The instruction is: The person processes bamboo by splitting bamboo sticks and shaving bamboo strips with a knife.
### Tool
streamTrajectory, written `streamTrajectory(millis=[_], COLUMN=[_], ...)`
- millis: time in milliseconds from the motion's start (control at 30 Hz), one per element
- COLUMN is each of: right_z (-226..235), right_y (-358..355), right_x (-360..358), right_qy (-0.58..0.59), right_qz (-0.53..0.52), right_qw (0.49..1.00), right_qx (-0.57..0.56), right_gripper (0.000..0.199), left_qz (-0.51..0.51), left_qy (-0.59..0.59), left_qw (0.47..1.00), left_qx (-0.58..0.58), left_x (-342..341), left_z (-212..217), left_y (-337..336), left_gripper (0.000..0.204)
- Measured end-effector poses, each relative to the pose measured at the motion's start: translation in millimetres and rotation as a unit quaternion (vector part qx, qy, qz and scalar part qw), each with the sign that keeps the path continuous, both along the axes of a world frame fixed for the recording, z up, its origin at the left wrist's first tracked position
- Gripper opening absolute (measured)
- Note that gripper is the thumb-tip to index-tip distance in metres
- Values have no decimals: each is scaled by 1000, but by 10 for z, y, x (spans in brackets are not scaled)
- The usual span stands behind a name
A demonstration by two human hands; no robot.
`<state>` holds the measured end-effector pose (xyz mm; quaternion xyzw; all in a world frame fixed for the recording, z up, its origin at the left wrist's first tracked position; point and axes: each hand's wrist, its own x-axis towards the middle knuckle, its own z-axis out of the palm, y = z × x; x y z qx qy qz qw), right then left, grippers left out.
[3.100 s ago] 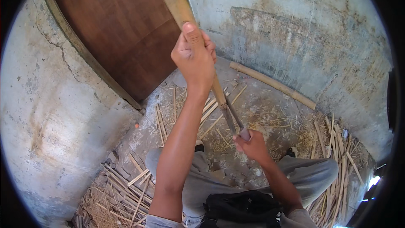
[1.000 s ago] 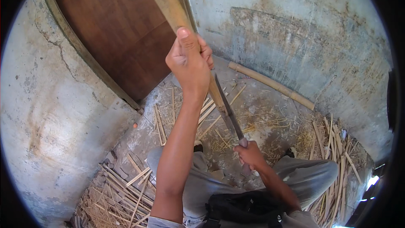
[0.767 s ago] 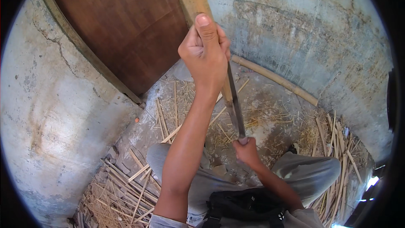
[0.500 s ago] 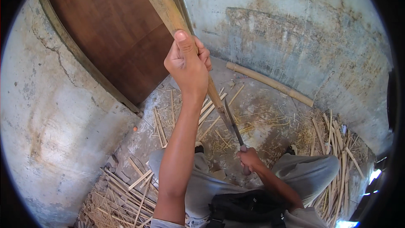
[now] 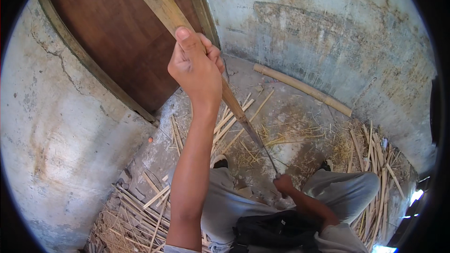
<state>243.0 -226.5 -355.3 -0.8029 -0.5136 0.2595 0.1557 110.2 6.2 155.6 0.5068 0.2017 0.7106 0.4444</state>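
Note:
My left hand (image 5: 194, 63) is wrapped round a long split bamboo piece (image 5: 161, 4), thumb laid along its face. The wide pale end points up toward the door; the narrower, darker lower part slants down to the right. Low in front of me, my right hand (image 5: 284, 185) grips the handle of a long-bladed knife (image 5: 270, 158). The blade points up and left, seen nearly edge-on, and its far part meets or overlaps the bamboo's lower end. Whether the blade touches the bamboo, I cannot tell.
A round bamboo pole (image 5: 302, 89) lies along the stained wall (image 5: 323, 33). Split bamboo strips are heaped at right (image 5: 382, 182) and lower left (image 5: 140, 213), with loose strips (image 5: 229, 122) and shavings on the floor. A brown door (image 5: 112, 33) stands at the far left.
My left hand has shifted left and slightly up with the bamboo. My right hand has moved a little right and down, and the knife has turned so its blade looks thinner.

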Motion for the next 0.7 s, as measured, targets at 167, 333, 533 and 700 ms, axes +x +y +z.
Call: streamTrajectory(millis=[167, 333, 533, 700], right_z=[580, 1042, -567, -13], right_y=[383, 436, -376, -225], right_x=[-237, -376, 195, 22], right_qy=[153, 255, -198, 24], right_qz=[-179, -149, 295, -93], right_qw=[972, 946, 935, 988], right_qx=[26, 135, -11, -117], right_gripper=[26, 24, 27, 30], left_qz=[1, 16, 17, 20], left_qy=[10, 15, 14, 6], left_qw=[1000, 1000, 1000, 1000], left_qx=[3, -10, -6, -6], left_x=[8, -43, -23, -21], left_z=[-27, -16, -3, -1], left_y=[54, 88, 132, 124], left_gripper=[57, 58, 59, 57])
